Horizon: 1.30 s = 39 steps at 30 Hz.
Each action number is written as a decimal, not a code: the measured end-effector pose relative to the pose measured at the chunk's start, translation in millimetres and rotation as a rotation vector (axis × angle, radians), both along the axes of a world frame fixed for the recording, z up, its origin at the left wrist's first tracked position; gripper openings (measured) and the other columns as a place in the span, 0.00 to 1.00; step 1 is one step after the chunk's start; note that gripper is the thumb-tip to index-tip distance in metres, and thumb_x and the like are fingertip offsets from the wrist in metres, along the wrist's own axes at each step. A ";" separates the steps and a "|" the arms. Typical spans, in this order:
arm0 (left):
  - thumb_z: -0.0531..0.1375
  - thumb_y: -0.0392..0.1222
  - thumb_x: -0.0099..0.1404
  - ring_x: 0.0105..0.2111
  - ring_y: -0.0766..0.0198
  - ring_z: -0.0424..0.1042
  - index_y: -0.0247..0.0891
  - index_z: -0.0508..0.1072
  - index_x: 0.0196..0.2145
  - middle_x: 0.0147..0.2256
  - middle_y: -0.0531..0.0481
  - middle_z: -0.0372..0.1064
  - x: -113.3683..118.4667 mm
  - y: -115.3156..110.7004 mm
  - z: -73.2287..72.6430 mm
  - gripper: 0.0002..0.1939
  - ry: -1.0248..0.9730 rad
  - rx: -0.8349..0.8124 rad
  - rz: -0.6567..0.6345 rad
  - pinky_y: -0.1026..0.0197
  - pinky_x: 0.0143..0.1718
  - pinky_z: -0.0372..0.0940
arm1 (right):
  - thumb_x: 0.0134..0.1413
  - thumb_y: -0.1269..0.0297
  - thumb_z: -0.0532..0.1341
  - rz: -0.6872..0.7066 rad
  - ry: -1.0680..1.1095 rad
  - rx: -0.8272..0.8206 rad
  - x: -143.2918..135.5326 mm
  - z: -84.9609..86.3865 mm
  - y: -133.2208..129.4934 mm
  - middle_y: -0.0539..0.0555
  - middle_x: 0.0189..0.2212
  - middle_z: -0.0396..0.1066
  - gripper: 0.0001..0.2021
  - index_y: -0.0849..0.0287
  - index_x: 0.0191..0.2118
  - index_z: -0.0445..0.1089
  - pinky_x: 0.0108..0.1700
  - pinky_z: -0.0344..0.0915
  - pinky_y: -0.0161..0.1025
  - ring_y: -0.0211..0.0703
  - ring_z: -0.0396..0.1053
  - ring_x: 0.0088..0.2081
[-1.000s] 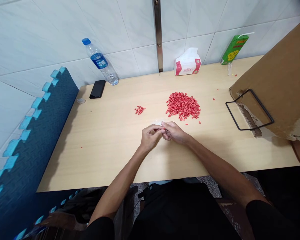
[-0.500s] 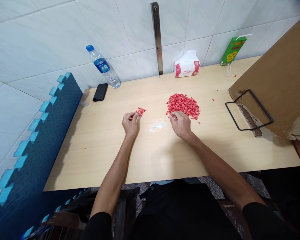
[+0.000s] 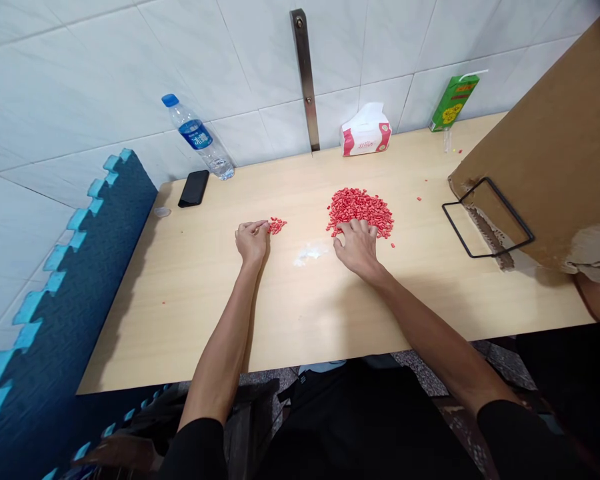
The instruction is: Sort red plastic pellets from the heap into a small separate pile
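A large heap of small red pellets (image 3: 360,203) lies on the light wooden table (image 3: 300,320). My right hand (image 3: 359,248) rests at the heap's near edge, its fingers apart and touching the pellets. To the left is a much smaller group of red pellets (image 3: 279,225). Beside that group, my left hand (image 3: 251,241) has thumb and fingertips pressed together; whether a pellet is between them is hidden. Between both hands a whitish, shiny patch (image 3: 310,254) shows on the tabletop, and I cannot tell what it is.
Along the tiled wall stand a water bottle (image 3: 200,138), a tissue pack (image 3: 366,133) and a green drink carton (image 3: 454,103). A phone (image 3: 194,189) lies at the back left. Cardboard (image 3: 545,147) with a black wire frame (image 3: 526,223) blocks the right. Blue foam matting (image 3: 100,247) edges the left. Another person's arm (image 3: 597,300) shows at far right.
My right hand's fingers have spread from a pinch and reach onto the heap. My left hand stays pinched by the small group. The whole view has shifted slightly.
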<state>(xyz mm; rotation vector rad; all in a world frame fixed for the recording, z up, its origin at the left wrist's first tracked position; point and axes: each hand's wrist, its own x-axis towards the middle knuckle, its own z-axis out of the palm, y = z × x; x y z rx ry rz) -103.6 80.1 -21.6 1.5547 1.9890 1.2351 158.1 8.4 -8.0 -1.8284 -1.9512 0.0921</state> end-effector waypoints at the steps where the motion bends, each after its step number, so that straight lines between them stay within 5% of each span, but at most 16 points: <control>1: 0.60 0.45 0.59 0.41 0.60 0.65 0.37 0.78 0.36 0.38 0.46 0.65 2.2 -4.3 0.6 0.12 0.006 0.014 0.022 0.57 0.47 0.61 | 0.57 0.62 0.54 0.002 -0.003 0.005 -0.5 0.2 0.5 0.62 0.42 0.67 0.13 0.59 0.45 0.68 0.46 0.49 0.50 0.56 0.57 0.46; 5: 0.60 0.45 0.59 0.43 0.58 0.65 0.39 0.78 0.34 0.38 0.46 0.65 19.3 -30.8 4.3 0.10 -0.002 0.047 -0.019 0.57 0.44 0.62 | 0.58 0.62 0.53 0.006 -0.016 0.026 -2.6 1.8 2.1 0.62 0.41 0.67 0.11 0.60 0.42 0.68 0.46 0.49 0.49 0.55 0.57 0.45; 9: 0.61 0.43 0.58 0.44 0.56 0.64 0.41 0.78 0.30 0.36 0.46 0.67 39.7 -56.5 8.8 0.06 0.061 0.054 -0.212 0.55 0.46 0.61 | 0.57 0.65 0.53 -0.010 -0.027 0.015 -3.0 3.1 1.4 0.62 0.40 0.68 0.09 0.61 0.39 0.68 0.45 0.49 0.49 0.55 0.58 0.45; 20: 0.61 0.51 0.59 0.49 0.52 0.60 0.47 0.76 0.43 0.48 0.46 0.65 59.4 -77.5 20.0 0.14 0.609 0.107 -0.645 0.49 0.49 0.55 | 0.61 0.66 0.52 -0.041 -0.059 0.008 -0.3 -5.7 3.5 0.59 0.38 0.70 0.09 0.60 0.36 0.69 0.42 0.48 0.46 0.52 0.59 0.44; 28: 0.55 0.44 0.67 0.45 0.56 0.63 0.44 0.75 0.37 0.44 0.46 0.69 64.2 -80.4 17.1 0.10 0.705 0.227 -0.728 0.52 0.43 0.56 | 0.63 0.66 0.51 -0.020 -0.008 0.100 -1.4 -9.2 4.6 0.60 0.35 0.71 0.09 0.60 0.37 0.68 0.43 0.49 0.46 0.52 0.60 0.42; 39: 0.56 0.45 0.66 0.37 0.60 0.65 0.40 0.73 0.33 0.34 0.49 0.72 63.5 -77.6 15.8 0.09 0.601 0.252 -0.729 0.55 0.40 0.57 | 0.61 0.66 0.52 0.170 0.461 0.221 -10.2 -15.7 -3.4 0.55 0.32 0.71 0.08 0.58 0.38 0.67 0.37 0.61 0.37 0.43 0.68 0.34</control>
